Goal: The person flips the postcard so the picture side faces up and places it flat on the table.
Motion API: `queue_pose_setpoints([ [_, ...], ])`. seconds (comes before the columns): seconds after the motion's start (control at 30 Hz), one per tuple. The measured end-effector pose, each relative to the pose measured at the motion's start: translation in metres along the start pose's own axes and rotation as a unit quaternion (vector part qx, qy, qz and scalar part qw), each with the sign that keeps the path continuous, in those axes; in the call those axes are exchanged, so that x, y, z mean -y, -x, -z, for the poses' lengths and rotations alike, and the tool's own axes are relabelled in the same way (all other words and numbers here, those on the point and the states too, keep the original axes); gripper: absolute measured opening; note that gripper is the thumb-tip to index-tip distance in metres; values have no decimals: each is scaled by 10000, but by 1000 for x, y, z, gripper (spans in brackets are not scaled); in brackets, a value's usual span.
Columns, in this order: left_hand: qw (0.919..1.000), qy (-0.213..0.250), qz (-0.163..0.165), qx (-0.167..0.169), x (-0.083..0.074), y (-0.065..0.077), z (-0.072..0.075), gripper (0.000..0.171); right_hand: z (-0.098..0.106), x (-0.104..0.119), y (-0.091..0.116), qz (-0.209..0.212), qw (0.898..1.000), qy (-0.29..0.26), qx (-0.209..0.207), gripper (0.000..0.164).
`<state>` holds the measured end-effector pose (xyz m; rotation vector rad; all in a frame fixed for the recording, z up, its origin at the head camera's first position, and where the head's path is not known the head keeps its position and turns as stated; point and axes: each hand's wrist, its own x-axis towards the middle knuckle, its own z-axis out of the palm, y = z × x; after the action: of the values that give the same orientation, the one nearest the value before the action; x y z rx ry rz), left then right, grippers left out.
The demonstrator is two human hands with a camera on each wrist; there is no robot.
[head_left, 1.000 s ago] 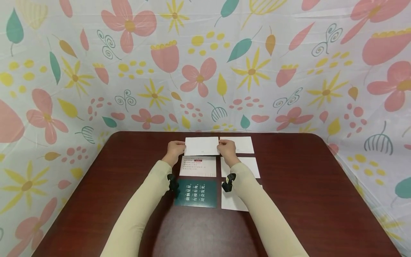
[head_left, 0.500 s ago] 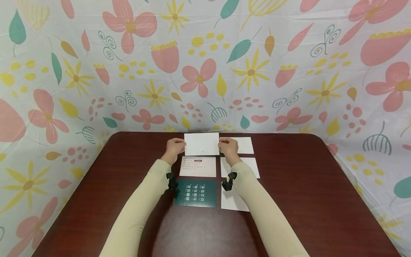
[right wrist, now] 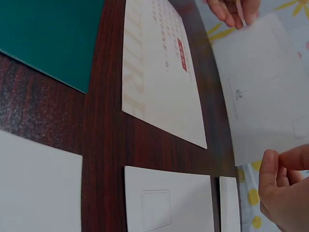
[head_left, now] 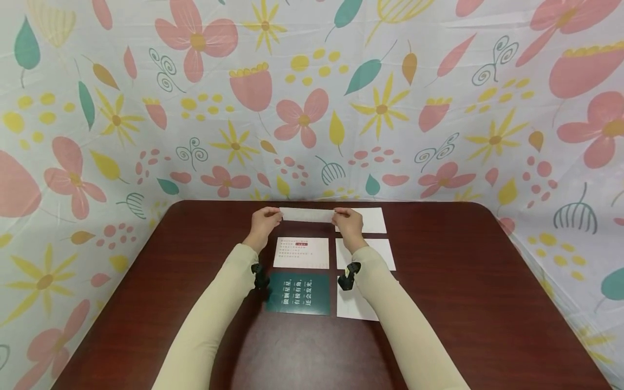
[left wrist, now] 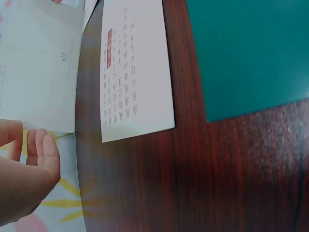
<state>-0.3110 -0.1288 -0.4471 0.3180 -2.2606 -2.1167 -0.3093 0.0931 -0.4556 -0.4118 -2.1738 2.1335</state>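
At the far side of the table, my two hands hold a white postcard (head_left: pixel 308 215) between them by its ends. It is tilted, so the head view shows it as a narrow strip. My left hand (head_left: pixel 263 226) pinches the left end and my right hand (head_left: pixel 348 224) the right end. In the right wrist view the postcard's pale side (right wrist: pixel 265 87) carries a small printed mark and a stamp box. Nearer than the hands lie a pink-white card with printed lines (head_left: pixel 302 253) and a dark green card with white characters (head_left: pixel 298 293).
To the right is a column of white cards: a far one (head_left: pixel 372 219), a middle one (head_left: pixel 377 249) and a near one (head_left: pixel 353 303) partly under my right forearm. The brown table (head_left: pixel 468 303) meets a flowered cloth (head_left: pixel 419 135) at the back.
The postcard first rose a little with its white face toward me, then tipped so that only a narrow strip shows. Both hands stay at its ends.
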Motion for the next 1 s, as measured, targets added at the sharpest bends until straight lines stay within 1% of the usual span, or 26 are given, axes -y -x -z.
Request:
queue_pose_setpoints([
  [0.13, 9998, 111, 116, 86, 0, -2, 1, 27, 0, 0, -1, -119, 9994, -334, -10, 28],
  [0.23, 9997, 134, 151, 103, 1, -4, 2, 36, 1, 1, 0, -148, 9989, -434, 60, 32],
  [0.4, 9996, 77, 115, 240, 4, -5, 4, 38, 3, 1, 1, -181, 9992, -274, 229, 32],
  [0.5, 9992, 93, 129, 356, 4, -4, 5, 34, 3, -1, 1, -142, 9994, -146, 263, 34],
  [0.63, 9991, 73, 167, 394, 4, -2, 5, 28, 3, -1, 1, 21, 9997, 26, 258, 35],
  [0.7, 9992, -23, 152, 381, 5, -2, 4, 26, 3, -2, 1, 78, 9996, 94, 255, 35],
  [0.8, 9991, -181, 84, 373, 7, -3, 2, 27, 3, -3, 0, 127, 9994, 257, 194, 34],
  [0.9, 9987, -371, -59, 356, 7, -3, 0, 28, 1, -2, -1, 152, 9990, 425, 75, 35],
  [1.0, 9977, -556, -200, 339, 5, -1, -2, 29, 0, 0, -1, 120, 9989, 458, -31, 35],
])
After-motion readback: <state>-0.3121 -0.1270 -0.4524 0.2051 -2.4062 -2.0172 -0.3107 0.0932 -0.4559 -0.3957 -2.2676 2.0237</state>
